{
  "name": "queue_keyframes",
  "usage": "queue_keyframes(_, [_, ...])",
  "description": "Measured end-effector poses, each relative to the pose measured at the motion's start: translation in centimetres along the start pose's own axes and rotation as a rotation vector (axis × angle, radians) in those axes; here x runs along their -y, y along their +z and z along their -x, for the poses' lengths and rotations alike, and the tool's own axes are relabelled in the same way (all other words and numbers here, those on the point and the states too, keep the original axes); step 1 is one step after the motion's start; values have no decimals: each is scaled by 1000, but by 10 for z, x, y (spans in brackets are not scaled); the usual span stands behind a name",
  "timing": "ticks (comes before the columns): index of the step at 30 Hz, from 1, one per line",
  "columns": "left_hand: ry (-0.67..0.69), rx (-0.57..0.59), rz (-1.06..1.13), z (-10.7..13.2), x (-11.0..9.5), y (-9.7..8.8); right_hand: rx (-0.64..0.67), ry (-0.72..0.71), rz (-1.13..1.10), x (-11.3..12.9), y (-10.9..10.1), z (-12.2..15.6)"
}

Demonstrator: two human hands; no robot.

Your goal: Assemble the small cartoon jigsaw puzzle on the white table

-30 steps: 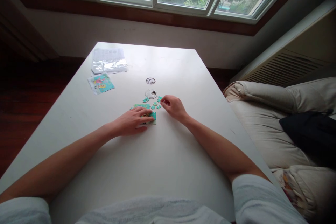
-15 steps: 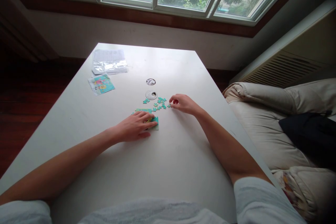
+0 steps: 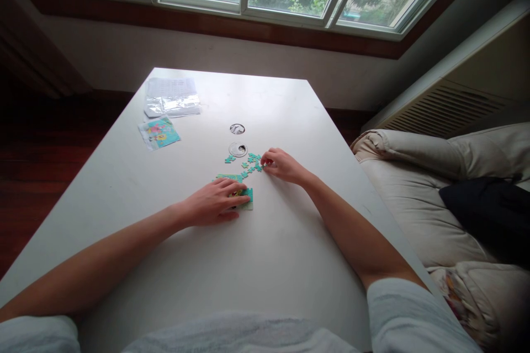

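The likeliest trouble is in the joined, thin, teal-and-pale-green printed jigsaw section [image 3: 249, 192]: the left hand [image 3: 213, 202] lies spread across it, palm down, and uneven pressure or a sideways drag could part its seams or buckle it. A second risk sits at the right hand [image 3: 284, 165], whose fingers are curled together at the edge of the small, knobbed, teal jigsaw pieces [image 3: 259, 167]. Whether they pinch one I cannot tell; a careless sweep there could scatter the group or nudge a piece toward the grey ringed disc [image 3: 232, 149] with a dark gap in it, just beyond, where it might drop through.

The section is around the middle of the white, smooth-topped counter [image 3: 207, 281], well in from the left and right edges. Its right end shows mostly teal, with a paler strip along the side toward the near edge and some yellow between the fingers; the rest is covered by the hand. A green strip shows just beyond the fingers, but whether it joins the section is hidden. The loose pieces are mostly plain teal, some touching or overlapping, so they could easily be confused.
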State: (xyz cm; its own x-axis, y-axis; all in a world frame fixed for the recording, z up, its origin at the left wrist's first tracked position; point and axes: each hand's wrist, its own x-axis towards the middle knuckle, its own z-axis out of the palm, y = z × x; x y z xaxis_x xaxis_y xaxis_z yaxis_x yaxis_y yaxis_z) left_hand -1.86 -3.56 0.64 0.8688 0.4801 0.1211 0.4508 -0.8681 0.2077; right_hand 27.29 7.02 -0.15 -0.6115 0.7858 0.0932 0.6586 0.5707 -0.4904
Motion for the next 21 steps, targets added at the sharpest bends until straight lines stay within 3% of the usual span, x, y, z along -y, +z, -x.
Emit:
queue_keyframes(11, [65,-5,69,-4,-6,-5,-125,-44,26,2,12,-3])
queue_keyframes(21, [-32,-22,15,-2,1,-2,-19,-130,33,7,7,-2])
